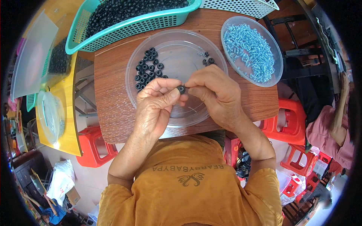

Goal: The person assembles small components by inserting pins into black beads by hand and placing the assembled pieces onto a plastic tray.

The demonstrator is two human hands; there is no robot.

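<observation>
Between the thumb and fingers of my left hand [160,100] is a small black ring-shaped part [181,89]. My right hand [217,92] is closed in a pinch right beside it, and whatever its fingertips hold is too small or hidden to tell. Both hands are over a clear round plastic tray [151,39]. A group of black ring-shaped parts [147,69] lies at the tray's left side. On its right side, partly behind my right hand, are a few more dark parts [208,60] and some tiny shiny bits.
A teal basket [143,28] heaped with black parts stands at the far side. A shallow dish [279,69] of small shiny bluish pieces sits to the right. Red stools [286,124] flank the brown table [113,94]. Another person's arm [339,109] shows at far right.
</observation>
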